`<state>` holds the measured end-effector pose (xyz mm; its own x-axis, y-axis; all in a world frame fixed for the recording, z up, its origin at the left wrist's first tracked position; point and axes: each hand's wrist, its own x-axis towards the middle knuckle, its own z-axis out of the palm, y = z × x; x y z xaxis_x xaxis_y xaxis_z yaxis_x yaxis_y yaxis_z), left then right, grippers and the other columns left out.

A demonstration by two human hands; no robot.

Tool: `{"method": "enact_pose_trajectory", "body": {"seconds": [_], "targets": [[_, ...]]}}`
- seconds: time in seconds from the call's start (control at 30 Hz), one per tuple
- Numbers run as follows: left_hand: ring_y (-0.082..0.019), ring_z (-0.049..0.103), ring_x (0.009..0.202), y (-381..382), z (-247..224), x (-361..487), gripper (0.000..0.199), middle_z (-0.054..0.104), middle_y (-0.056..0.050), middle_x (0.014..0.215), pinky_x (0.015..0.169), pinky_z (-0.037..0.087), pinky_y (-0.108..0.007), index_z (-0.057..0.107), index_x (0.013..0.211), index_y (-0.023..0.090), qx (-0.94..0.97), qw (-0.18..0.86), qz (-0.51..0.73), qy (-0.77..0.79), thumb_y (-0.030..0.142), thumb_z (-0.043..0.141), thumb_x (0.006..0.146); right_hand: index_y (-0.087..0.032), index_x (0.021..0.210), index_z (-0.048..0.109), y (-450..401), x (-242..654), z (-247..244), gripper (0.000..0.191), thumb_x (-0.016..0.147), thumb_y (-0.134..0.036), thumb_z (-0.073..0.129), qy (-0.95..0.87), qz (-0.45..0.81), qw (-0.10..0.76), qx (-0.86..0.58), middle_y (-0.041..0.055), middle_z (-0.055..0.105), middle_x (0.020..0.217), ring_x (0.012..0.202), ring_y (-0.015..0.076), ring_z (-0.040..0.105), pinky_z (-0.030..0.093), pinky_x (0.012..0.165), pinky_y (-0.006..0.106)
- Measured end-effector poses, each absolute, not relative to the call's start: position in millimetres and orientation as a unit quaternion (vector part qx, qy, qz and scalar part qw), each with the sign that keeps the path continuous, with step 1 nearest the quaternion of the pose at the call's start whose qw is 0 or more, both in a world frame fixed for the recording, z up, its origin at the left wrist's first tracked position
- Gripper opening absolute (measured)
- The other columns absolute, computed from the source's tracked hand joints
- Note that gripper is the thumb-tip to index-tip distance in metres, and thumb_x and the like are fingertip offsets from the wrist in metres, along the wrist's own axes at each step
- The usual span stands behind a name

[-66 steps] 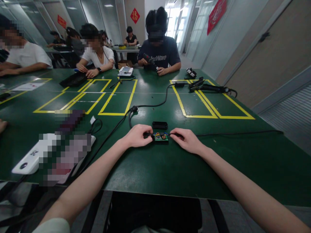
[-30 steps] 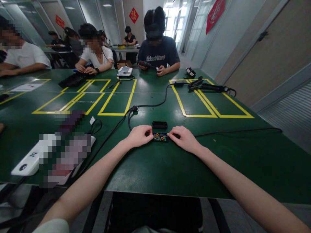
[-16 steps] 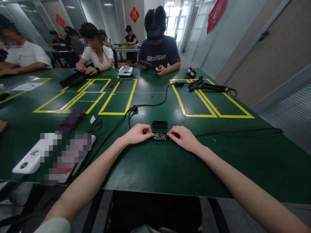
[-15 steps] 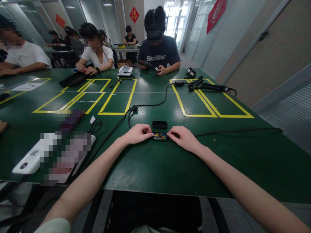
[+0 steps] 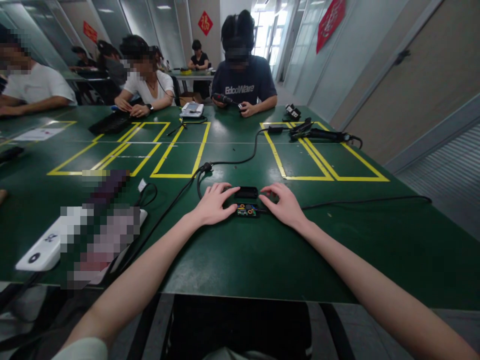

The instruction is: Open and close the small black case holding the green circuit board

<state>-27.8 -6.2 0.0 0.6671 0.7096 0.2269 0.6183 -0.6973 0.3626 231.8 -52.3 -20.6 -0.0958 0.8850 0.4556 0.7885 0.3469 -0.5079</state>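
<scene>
In front of me on the green table lies a small circuit board in a black case half, with copper-coloured coils and thin wires on it. Just beyond it is the other black case half, hollow side up. My left hand is spread at their left, its thumb by the board's left end and its index fingertip at the near left corner of the empty half. On the other side my right hand has thumb and fingers apart, close to the right ends of both parts. A dark lead leaves the board's right end toward it.
Black cables cross the green table. A white power bank and a blurred phone-like item lie at the left. Yellow tape outlines mark the far part. A black cabled tool lies far right. Several people sit opposite.
Both hands have opened from a pinch at the board's two ends. Their fingers now reach forward beside the empty case half, while the board stays in place.
</scene>
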Motion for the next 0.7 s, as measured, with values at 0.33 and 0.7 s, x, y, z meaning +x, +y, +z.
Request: {"method": "enact_pose_trajectory", "body": {"seconds": [0.33,0.7], "targets": [[-0.028,0.061,0.124,-11.9,-0.9,-25.3,0.036,0.058,-0.014,0.142,0.107,0.049,-0.047,0.065,0.128,0.019,0.915,0.145,0.218,0.307,0.024,0.053,0.094,-0.021,0.102,0.065,-49.2,224.6,-21.2,0.021,0.083,-0.028,0.069,-0.708,0.220,0.390,-0.546,0.0073,0.072,0.097,0.089,0.0233,0.066,0.054,0.080,0.041],[-0.022,0.067,0.116,-21.5,-0.7,-19.3,0.037,0.067,-0.010,0.126,0.102,0.056,-0.038,0.060,0.129,0.020,0.907,0.167,0.305,0.238,0.015,0.050,0.094,-0.019,0.096,0.071,-60.4,218.1,-17.5,0.021,0.079,-0.031,0.072,-0.625,0.389,0.471,-0.485,0.0061,0.073,0.098,0.082,0.0189,0.073,0.063,0.079,0.035]]}}
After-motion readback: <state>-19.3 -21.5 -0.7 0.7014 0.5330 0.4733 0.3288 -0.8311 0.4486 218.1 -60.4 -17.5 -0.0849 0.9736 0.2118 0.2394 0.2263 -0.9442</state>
